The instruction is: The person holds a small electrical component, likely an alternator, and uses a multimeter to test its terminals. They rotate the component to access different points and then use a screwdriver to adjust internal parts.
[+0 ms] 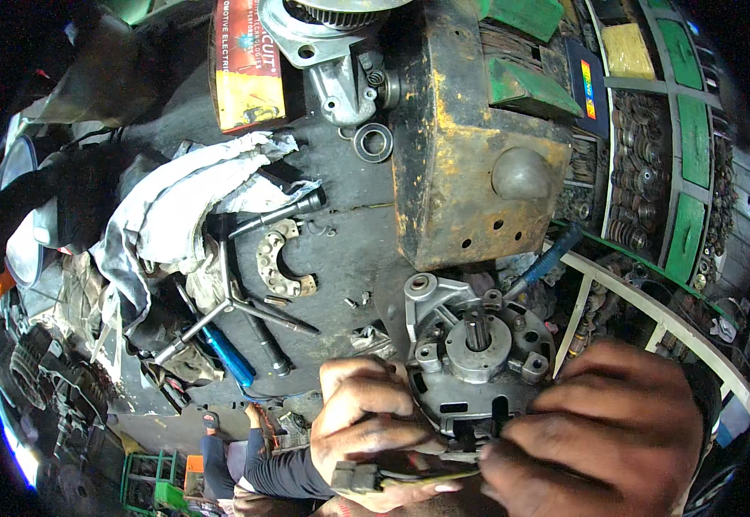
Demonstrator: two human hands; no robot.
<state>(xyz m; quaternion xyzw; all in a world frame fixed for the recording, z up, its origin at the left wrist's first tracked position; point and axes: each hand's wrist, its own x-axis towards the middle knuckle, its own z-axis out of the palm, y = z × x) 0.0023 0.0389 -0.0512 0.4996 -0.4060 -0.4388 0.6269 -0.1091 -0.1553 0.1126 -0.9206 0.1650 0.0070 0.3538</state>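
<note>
An alternator end housing (pixel 478 362), grey metal with a splined shaft pointing up, lies at the bench's near edge between my hands. My left hand (pixel 370 422) is closed at its lower left side, fingers curled. Between these fingers and the thumb runs a short wire lead (pixel 418 476), with a grey plug connector (pixel 355 476) at its left end. My right hand (pixel 603 431) is bent over the housing's lower right side, its fingers curled and slightly blurred. Its fingertips meet the lead's right end; what they grip is hidden.
A heavy rusty metal block (pixel 469 146) stands beyond the housing. Left of it lie a bearing (pixel 373 143), a curved rectifier plate (pixel 282 258), a three-armed wrench (pixel 228 302), a blue-handled tool (pixel 228 353) and a pale rag (pixel 177 207). Parts shelves (pixel 685 155) line the right.
</note>
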